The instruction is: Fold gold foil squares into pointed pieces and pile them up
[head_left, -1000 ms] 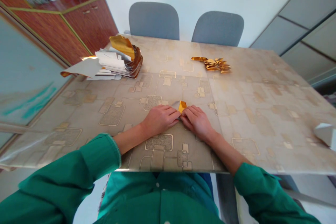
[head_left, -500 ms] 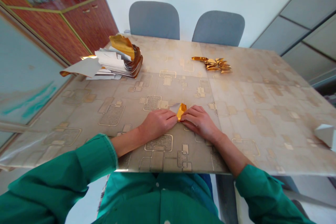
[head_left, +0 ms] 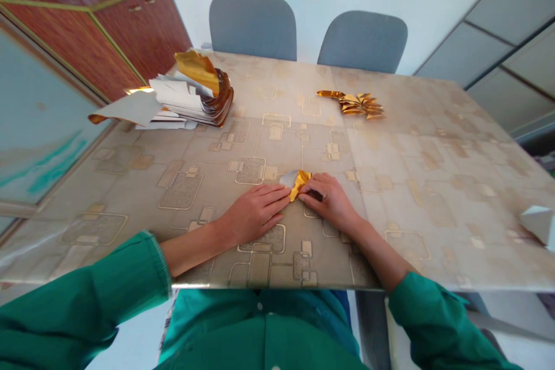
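Observation:
A small piece of gold foil paper, partly folded and with its white side showing at the left, lies on the table in front of me. My left hand rests flat with fingers stretched out, the fingertips touching the paper's lower left edge. From the right, my right hand pinches the paper's right edge between thumb and fingers. Farther off lies a bunch of folded gold paper pieces. A thick stack of gold and white paper sheets, some curled, sits at the back left.
A patterned cloth covers the table. Two grey chairs stand behind its far edge. At the right edge is a white folded object. A reddish wooden cabinet stands beyond the left corner.
My left hand has flattened, its fingers straightening beside the paper. The gold flap is turned a little to the right, and my right fingers still pinch it.

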A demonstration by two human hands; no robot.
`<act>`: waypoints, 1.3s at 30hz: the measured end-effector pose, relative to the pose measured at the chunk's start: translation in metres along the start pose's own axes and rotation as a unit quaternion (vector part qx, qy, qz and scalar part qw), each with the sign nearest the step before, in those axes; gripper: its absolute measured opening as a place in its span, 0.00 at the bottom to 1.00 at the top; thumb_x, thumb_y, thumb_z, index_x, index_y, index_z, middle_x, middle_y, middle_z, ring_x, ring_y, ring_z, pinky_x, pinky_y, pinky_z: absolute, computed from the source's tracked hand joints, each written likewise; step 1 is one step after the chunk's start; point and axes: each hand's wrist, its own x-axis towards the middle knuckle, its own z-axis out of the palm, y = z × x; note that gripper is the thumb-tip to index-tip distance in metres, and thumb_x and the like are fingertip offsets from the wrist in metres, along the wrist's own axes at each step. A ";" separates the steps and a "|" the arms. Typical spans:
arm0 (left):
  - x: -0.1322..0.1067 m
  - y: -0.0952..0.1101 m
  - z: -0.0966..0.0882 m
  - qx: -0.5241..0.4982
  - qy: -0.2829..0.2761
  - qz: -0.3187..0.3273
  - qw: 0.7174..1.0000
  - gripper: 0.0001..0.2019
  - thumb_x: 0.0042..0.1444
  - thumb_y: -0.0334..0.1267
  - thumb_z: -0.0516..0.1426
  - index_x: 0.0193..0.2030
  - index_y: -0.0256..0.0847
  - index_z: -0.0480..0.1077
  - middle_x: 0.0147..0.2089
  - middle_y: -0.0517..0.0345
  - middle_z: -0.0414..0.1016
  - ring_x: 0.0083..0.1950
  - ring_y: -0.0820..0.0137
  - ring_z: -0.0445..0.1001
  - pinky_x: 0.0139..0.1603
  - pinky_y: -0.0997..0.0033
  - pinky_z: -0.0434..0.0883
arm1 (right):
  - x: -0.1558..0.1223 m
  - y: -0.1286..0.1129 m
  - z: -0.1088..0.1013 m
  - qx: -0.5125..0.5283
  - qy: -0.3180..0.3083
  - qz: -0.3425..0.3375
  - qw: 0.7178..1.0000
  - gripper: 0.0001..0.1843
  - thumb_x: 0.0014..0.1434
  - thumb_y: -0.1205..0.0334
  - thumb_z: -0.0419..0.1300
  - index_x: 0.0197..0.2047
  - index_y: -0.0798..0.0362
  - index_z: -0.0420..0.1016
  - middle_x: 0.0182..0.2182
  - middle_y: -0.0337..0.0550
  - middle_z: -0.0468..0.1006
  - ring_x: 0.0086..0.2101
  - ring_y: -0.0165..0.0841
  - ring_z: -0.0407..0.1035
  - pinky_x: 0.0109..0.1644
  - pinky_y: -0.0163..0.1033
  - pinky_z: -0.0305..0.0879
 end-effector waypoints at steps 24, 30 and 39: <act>0.006 0.005 -0.004 0.008 -0.016 0.024 1.000 0.18 0.65 0.34 0.52 0.60 0.32 0.66 0.56 0.42 0.73 0.60 0.57 0.69 0.61 0.53 0.69 | 0.010 -0.007 0.003 -0.093 -0.031 0.112 0.989 0.11 0.61 0.57 0.64 0.29 0.52 0.72 0.29 0.39 0.75 0.32 0.33 0.65 0.38 0.39 0.55; 0.005 0.007 0.000 0.028 -0.010 0.022 0.999 0.17 0.65 0.33 0.52 0.59 0.31 0.68 0.56 0.41 0.73 0.60 0.57 0.69 0.61 0.52 0.70 | 0.010 -0.010 0.004 -0.119 -0.034 0.114 0.986 0.12 0.63 0.57 0.62 0.29 0.51 0.71 0.31 0.40 0.75 0.33 0.34 0.66 0.39 0.39 0.54; 0.005 0.008 -0.002 0.049 -0.031 0.029 0.998 0.18 0.65 0.31 0.52 0.60 0.32 0.68 0.65 0.44 0.67 0.60 0.57 0.68 0.60 0.54 0.70 | 0.006 -0.006 0.010 -0.105 0.000 0.125 0.987 0.08 0.62 0.58 0.62 0.34 0.50 0.68 0.31 0.39 0.75 0.34 0.35 0.66 0.39 0.39 0.54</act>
